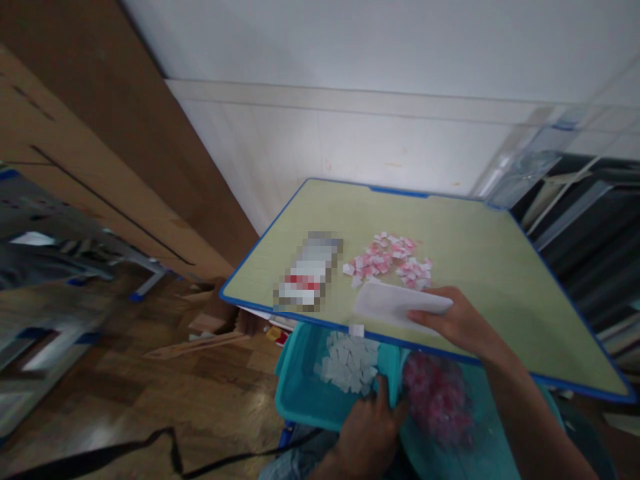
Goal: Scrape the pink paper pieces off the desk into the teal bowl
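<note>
My right hand (pixel 463 319) is closed on the end of a flat white sheet (pixel 393 301), perhaps paper or card, held low over the table near its front edge. Just behind the sheet lies a loose pile of small pink-and-white pieces (pixel 375 260). Below the table edge, my left hand (pixel 367 430) grips the near right rim of a teal basin (pixel 305 400), its fingers partly hidden. Inside that basin are many small white pieces (pixel 350 360). One white piece (pixel 357 330) sits at the table's edge above the basin.
The greenish table (pixel 480 247) has a blue rim. A pixelated phone-like object (pixel 310 270) lies on its left. A second teal tub (pixel 485 407) holds a clear bag of pink pieces (pixel 437 400). Cardboard (pixel 215 317) lies on the floor at left; a black strap (pixel 175 453) crosses below.
</note>
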